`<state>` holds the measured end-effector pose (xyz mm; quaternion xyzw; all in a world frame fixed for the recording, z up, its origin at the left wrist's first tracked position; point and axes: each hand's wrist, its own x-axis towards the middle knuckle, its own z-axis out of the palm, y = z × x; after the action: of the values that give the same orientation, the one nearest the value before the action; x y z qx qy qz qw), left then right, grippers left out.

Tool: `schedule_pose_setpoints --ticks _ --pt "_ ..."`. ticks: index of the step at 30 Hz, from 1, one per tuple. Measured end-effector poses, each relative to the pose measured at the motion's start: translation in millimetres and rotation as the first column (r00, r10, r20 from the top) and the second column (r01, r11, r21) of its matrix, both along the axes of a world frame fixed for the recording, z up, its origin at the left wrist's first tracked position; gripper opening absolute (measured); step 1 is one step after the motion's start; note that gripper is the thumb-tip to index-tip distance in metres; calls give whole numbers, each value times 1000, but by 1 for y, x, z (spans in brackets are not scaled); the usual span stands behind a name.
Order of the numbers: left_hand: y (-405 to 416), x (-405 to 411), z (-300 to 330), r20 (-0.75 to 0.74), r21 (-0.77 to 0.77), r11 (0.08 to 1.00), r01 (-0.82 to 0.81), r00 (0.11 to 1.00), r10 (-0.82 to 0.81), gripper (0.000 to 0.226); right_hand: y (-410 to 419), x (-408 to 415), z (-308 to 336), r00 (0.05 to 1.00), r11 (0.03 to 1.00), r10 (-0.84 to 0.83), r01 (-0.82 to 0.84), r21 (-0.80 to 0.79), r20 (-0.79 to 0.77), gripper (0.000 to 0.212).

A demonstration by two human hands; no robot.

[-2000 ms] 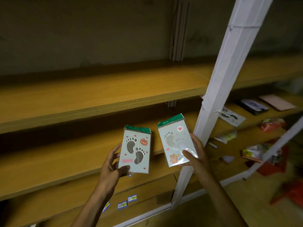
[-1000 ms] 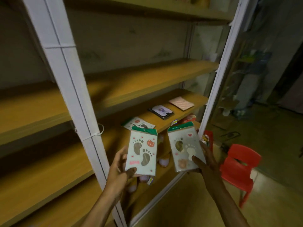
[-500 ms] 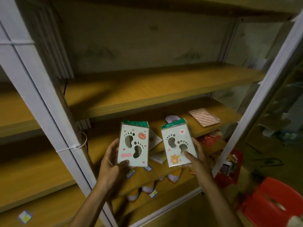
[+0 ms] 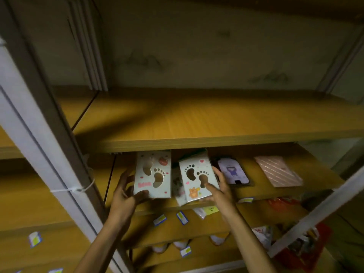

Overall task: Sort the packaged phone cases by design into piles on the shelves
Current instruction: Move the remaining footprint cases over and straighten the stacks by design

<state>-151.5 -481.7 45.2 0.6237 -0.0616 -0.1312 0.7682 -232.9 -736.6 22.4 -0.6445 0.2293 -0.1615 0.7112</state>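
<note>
My left hand [image 4: 126, 192] grips a white footprint-design phone case pack [image 4: 152, 174] by its lower left corner. My right hand [image 4: 220, 186] holds a second footprint pack [image 4: 198, 179] with an orange bear, thumb across its front. Both packs are held upright over the front of the middle shelf [image 4: 275, 192], their tops under the upper shelf's edge. Between and behind them another pale pack [image 4: 178, 187] lies on that shelf, mostly hidden. To the right lie a purple character case [image 4: 233, 171] and a pink striped pack [image 4: 277, 171].
The upper wooden shelf [image 4: 197, 123] is bare. A white upright post [image 4: 39, 154] stands at my left, another [image 4: 319, 211] slants at my right. Lower shelves carry price labels [image 4: 182, 217] and several loose packets. Red items [image 4: 307, 247] sit low at the right.
Both hands have carried the two footprint packs forward under the upper shelf's edge, down toward the middle shelf. The view has swung closer to the shelves.
</note>
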Motion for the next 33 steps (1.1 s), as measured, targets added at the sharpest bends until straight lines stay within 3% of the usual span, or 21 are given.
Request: schedule_pose_setpoints --ticks 7,12,15,18,25,33 --pt "7 -20 -5 7 16 994 -111 994 111 84 6 30 -15 980 987 154 -157 -14 -129 54" --pt "4 -38 -6 12 14 986 -167 986 166 79 -2 31 -23 969 941 173 -215 -261 -175 54" --pt "-2 -47 -8 0 3 985 -170 986 170 82 -10 25 -22 956 811 106 -242 -532 -273 59" --pt "-7 -51 -14 -21 -18 987 -160 987 160 85 -18 18 -15 965 683 78 -235 -691 -251 60" --pt "-37 -50 -18 -67 -41 992 -117 991 114 78 -46 0 3 950 644 183 -311 -699 -254 65" --pt "-80 -33 -32 -94 106 992 -74 992 84 79 -65 -11 0 959 610 196 -282 -740 -205 57"
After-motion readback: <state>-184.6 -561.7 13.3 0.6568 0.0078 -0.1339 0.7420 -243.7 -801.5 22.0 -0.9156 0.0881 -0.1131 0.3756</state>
